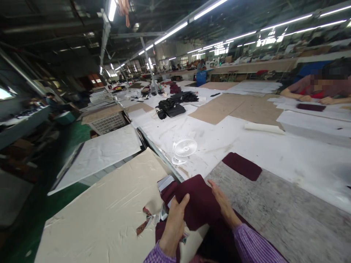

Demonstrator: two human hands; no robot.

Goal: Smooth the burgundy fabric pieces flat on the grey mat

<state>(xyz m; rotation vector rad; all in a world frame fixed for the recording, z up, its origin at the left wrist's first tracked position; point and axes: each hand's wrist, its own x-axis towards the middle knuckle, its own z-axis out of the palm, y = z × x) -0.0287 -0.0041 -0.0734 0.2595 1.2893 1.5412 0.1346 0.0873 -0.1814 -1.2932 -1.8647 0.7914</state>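
A stack of maroon fabric pieces point(199, 201) lies at the near table edge, close to my body. My left hand point(175, 221) grips its left side, thumb on top and the other fingers hidden underneath. Along the right edge of the stack, my right hand point(222, 201) is held with its fingers stretched out, touching or very near the cloth. Left of my left hand is a shiny metal piece point(163, 212), partly hidden, with a patterned cloth strip point(144, 223) tied by it. Another maroon fabric stack point(241, 166) lies on the grey board to the right.
A small white fan point(185, 148) stands on the white table beyond the fabric. Dark folded garments point(175, 106) lie farther back. Cream sheeting point(104, 208) covers the left surface, with a plastic crate point(108, 124) beyond. A co-worker point(323, 84) sits across the table at right.
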